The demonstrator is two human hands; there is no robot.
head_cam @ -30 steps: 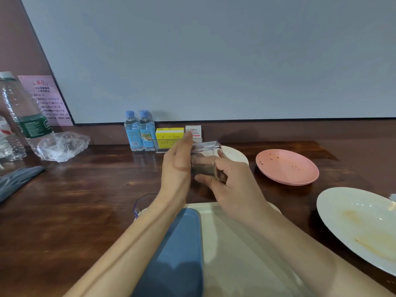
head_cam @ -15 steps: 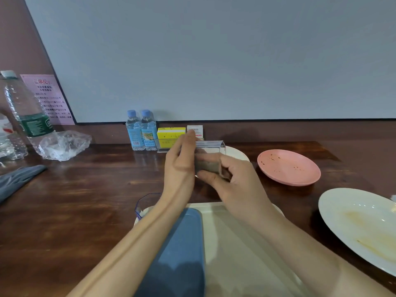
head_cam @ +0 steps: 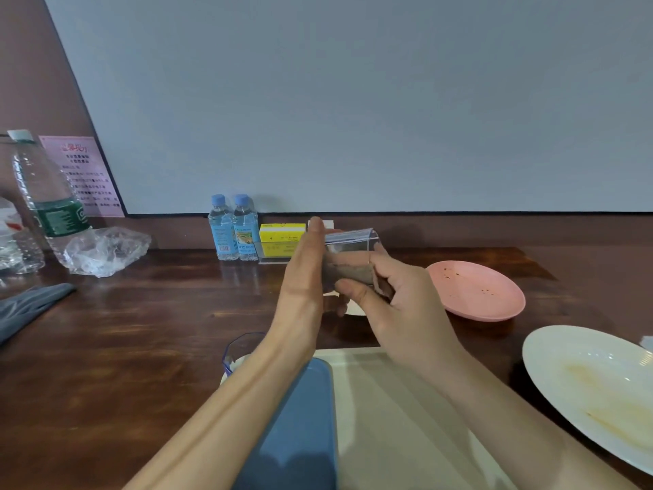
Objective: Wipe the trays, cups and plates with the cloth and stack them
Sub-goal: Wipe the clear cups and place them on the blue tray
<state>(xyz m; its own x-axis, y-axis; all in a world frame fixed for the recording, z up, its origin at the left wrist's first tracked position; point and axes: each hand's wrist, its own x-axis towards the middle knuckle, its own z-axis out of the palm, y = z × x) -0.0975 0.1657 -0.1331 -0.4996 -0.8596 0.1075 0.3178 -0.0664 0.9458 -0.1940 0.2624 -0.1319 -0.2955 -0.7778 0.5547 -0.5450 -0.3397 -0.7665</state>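
I hold a clear cup (head_cam: 353, 242) on its side above the table, my left hand (head_cam: 305, 274) gripping it from the left with the fingers pointing up. My right hand (head_cam: 399, 309) pinches a brown cloth (head_cam: 349, 272) against the cup's near wall. Below my forearms a blue tray (head_cam: 300, 436) lies on a cream tray (head_cam: 395, 419). A second clear cup (head_cam: 240, 348) stands at the trays' far left corner. A speckled pink plate (head_cam: 477, 291) and a stained white plate (head_cam: 593, 394) lie to the right. A small white plate (head_cam: 355, 309) peeks out under my hands.
Two small water bottles (head_cam: 233, 229) and a yellow box (head_cam: 282, 238) stand at the wall. A large bottle (head_cam: 49, 203) and a crumpled plastic bag (head_cam: 106, 251) sit at the far left, with a grey cloth (head_cam: 28, 305) in front of them.
The cup has turned slightly in my hands and my right hand has slid the brown cloth along its wall. Both hands stay in the same place above the table.
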